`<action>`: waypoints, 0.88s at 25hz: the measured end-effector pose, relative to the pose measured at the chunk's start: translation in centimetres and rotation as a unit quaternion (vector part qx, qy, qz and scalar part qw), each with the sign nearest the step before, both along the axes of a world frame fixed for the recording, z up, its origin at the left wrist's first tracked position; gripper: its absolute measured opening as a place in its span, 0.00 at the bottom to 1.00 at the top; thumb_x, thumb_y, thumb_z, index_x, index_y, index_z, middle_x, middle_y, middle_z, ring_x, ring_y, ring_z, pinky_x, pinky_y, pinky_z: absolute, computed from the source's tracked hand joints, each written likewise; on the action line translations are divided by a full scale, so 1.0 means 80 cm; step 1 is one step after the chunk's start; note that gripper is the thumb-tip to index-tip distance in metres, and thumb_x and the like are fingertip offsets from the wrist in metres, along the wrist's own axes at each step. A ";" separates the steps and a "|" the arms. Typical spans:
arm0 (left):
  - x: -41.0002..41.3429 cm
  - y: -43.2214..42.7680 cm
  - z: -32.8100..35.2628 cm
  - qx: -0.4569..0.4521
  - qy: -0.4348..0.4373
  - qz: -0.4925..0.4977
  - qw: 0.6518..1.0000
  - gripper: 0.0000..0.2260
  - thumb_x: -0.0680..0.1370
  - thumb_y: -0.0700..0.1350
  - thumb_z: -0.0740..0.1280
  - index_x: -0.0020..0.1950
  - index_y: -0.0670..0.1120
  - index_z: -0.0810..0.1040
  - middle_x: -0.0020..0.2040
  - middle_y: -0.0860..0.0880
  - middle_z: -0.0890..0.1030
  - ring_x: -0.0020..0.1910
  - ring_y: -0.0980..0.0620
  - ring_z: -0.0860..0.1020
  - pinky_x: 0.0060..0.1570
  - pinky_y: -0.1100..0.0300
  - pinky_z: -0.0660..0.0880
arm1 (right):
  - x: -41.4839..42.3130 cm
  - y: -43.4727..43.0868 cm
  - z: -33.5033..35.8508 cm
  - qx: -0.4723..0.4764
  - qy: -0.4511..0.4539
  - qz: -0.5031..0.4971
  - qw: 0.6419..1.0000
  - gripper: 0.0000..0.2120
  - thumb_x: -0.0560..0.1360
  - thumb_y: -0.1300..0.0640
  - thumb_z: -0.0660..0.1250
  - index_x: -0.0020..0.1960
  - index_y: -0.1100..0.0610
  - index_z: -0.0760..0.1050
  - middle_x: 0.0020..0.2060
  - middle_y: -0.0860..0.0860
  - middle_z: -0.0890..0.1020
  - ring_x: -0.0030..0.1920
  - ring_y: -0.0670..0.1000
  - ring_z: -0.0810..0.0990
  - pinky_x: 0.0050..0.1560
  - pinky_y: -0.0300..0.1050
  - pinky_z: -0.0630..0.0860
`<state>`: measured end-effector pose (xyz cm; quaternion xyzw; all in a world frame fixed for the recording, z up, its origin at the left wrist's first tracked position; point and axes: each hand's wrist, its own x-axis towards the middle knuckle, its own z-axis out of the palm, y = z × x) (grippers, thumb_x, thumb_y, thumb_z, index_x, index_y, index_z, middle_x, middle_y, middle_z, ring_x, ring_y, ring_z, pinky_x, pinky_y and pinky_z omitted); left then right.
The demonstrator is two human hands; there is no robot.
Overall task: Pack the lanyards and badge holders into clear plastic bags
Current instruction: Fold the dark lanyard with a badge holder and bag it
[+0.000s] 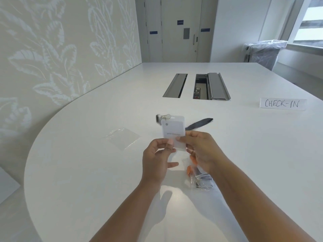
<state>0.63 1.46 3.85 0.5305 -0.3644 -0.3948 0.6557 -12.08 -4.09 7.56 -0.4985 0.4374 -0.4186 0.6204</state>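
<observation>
Head view: badge holder upright, clip end topmost.

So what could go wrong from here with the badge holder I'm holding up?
The badge holder is pinched only at its lower edge by the left hand and right hand, so it might slip. Its dark lanyard swings loose and could snag. The empty bag lies off to the left.
</observation>
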 end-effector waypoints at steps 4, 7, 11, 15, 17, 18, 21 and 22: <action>0.009 -0.004 -0.009 0.014 -0.136 0.096 0.986 0.09 0.75 0.56 0.69 0.48 0.52 0.75 0.50 0.51 0.80 0.50 0.50 0.80 0.48 0.44 0.81 | 0.009 0.013 -0.006 -0.002 -0.045 0.035 0.998 0.05 0.73 0.65 0.73 0.47 0.65 0.81 0.47 0.64 0.86 0.46 0.59 0.85 0.50 0.49 0.81; 0.008 -0.001 -0.001 -0.016 -0.066 0.035 0.997 0.08 0.81 0.47 0.65 0.44 0.45 0.76 0.43 0.51 0.83 0.44 0.50 0.81 0.43 0.51 0.82 | 0.003 0.016 -0.002 -0.057 0.012 0.049 0.997 0.06 0.74 0.59 0.73 0.44 0.61 0.79 0.45 0.61 0.86 0.43 0.54 0.84 0.44 0.45 0.78; 0.015 0.003 0.010 0.003 0.037 -0.129 0.991 0.06 0.77 0.42 0.65 0.40 0.46 0.74 0.38 0.51 0.79 0.35 0.53 0.75 0.29 0.61 0.73 | -0.016 0.009 0.004 -0.188 0.009 -0.012 0.982 0.16 0.77 0.42 0.66 0.50 0.54 0.80 0.50 0.48 0.84 0.52 0.47 0.80 0.57 0.48 0.73; 0.020 0.010 0.013 -0.002 0.076 -0.247 0.966 0.08 0.76 0.46 0.64 0.44 0.43 0.79 0.40 0.48 0.80 0.34 0.54 0.76 0.30 0.65 0.71 | -0.025 0.007 0.001 -0.179 -0.150 0.073 0.969 0.19 0.82 0.47 0.56 0.66 0.54 0.76 0.68 0.50 0.78 0.71 0.51 0.73 0.72 0.58 0.65; 0.015 0.015 0.016 -0.014 0.069 -0.270 0.960 0.10 0.76 0.46 0.64 0.38 0.46 0.81 0.37 0.50 0.81 0.33 0.55 0.77 0.30 0.65 0.72 | -0.022 0.011 -0.002 -0.185 -0.144 0.128 0.964 0.18 0.80 0.60 0.58 0.68 0.56 0.74 0.67 0.53 0.78 0.68 0.55 0.76 0.70 0.61 0.70; 0.013 0.015 0.017 -0.017 0.066 -0.270 0.961 0.10 0.76 0.46 0.65 0.37 0.46 0.80 0.37 0.50 0.81 0.34 0.54 0.77 0.31 0.64 0.73 | -0.019 0.012 -0.004 -0.189 -0.137 0.154 0.960 0.20 0.77 0.63 0.58 0.67 0.56 0.74 0.66 0.54 0.79 0.66 0.57 0.78 0.66 0.60 0.74; 0.013 0.016 0.017 -0.028 0.038 -0.224 0.973 0.09 0.74 0.47 0.67 0.37 0.44 0.78 0.36 0.47 0.79 0.32 0.50 0.74 0.29 0.61 0.71 | -0.015 0.016 -0.010 -0.206 -0.068 0.159 0.963 0.16 0.74 0.63 0.62 0.56 0.53 0.83 0.55 0.55 0.85 0.55 0.56 0.82 0.54 0.55 0.80; 0.014 0.015 0.016 -0.030 0.030 -0.201 0.979 0.09 0.74 0.47 0.68 0.35 0.46 0.77 0.35 0.47 0.77 0.32 0.49 0.73 0.29 0.62 0.69 | -0.016 0.014 -0.013 -0.217 -0.020 0.128 0.968 0.12 0.72 0.63 0.63 0.49 0.55 0.84 0.46 0.56 0.85 0.47 0.56 0.82 0.47 0.55 0.79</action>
